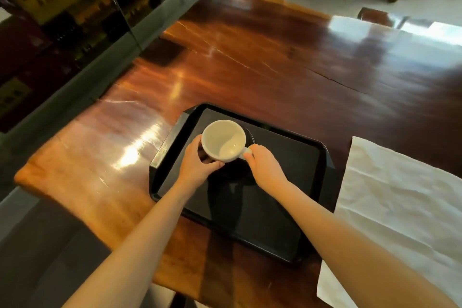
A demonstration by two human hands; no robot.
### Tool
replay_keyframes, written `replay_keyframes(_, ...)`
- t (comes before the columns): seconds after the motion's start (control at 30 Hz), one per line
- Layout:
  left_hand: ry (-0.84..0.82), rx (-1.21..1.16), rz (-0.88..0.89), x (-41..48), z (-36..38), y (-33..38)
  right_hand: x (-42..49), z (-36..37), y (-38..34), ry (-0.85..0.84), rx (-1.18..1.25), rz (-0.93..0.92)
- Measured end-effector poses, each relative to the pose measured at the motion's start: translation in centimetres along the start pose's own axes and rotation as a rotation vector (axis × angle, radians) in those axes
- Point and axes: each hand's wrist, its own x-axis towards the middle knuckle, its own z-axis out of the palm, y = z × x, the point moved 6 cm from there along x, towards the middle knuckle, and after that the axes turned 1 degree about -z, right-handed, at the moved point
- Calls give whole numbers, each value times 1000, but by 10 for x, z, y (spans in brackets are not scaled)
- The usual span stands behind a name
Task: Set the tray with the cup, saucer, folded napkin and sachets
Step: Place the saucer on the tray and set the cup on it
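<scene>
Your forearms (140, 232) come in from the near edge: the left hand (197, 160) curls round the near-left wall of the white cup (222, 140), and the right hand (265, 165) pinches its handle, which points right. The cup is between your hands over a dark saucer (235, 172) on the black tray (287, 207); I cannot tell whether it rests there yet. Right of the right hand, off the tray, the white napkin (400, 195) lies unfolded; no sachets show and no writing is legible.
</scene>
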Motion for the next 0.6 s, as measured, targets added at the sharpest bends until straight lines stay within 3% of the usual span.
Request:
replay_keyframes(0.27, 16, 24, -15, 8, 5, -14, 10, 16, 12, -7, 111, 48)
replay_keyframes(0.6, 38, -15, -23, 10, 11, -21, 14, 14, 15, 21, 72, -1)
